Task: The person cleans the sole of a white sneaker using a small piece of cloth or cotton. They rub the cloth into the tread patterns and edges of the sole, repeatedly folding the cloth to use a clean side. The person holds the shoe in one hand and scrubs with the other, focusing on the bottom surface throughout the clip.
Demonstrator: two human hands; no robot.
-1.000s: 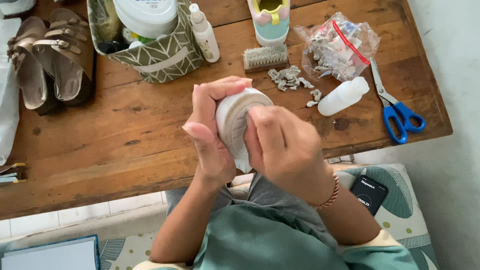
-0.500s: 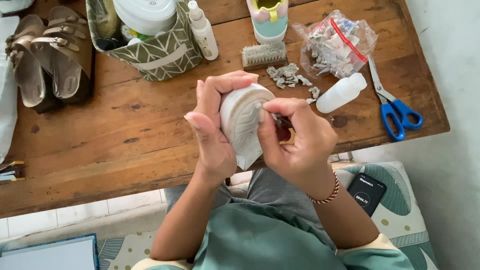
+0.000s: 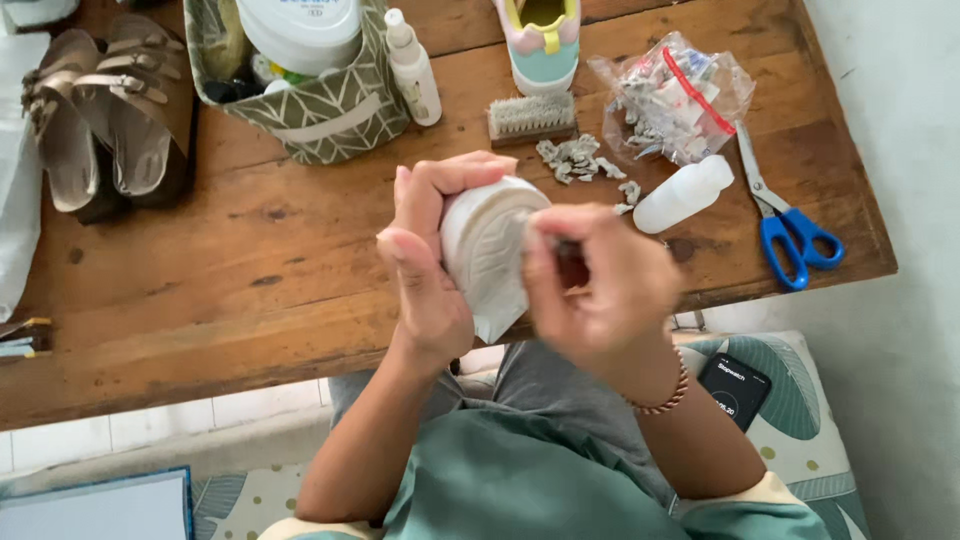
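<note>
Head view: left hand (image 3: 430, 265) grips a white shoe (image 3: 487, 250); right hand (image 3: 600, 285) pinches at its sole. Patterned bag (image 3: 320, 120) holds a white tub (image 3: 305, 30); clear packet (image 3: 680, 95) holds scraps.

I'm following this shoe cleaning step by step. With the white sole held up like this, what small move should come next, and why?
Probably a short pick along the white shoe sole: the left hand grips the shoe sole-up, and the right hand pinches something small and dark against its edge. Grey scraps already lie on the wooden table.

Bare forearms, a green top with cream sleeve edges, grey trousers, and a beaded bracelet (image 3: 662, 398) beside the right hand (image 3: 600, 285).
</note>
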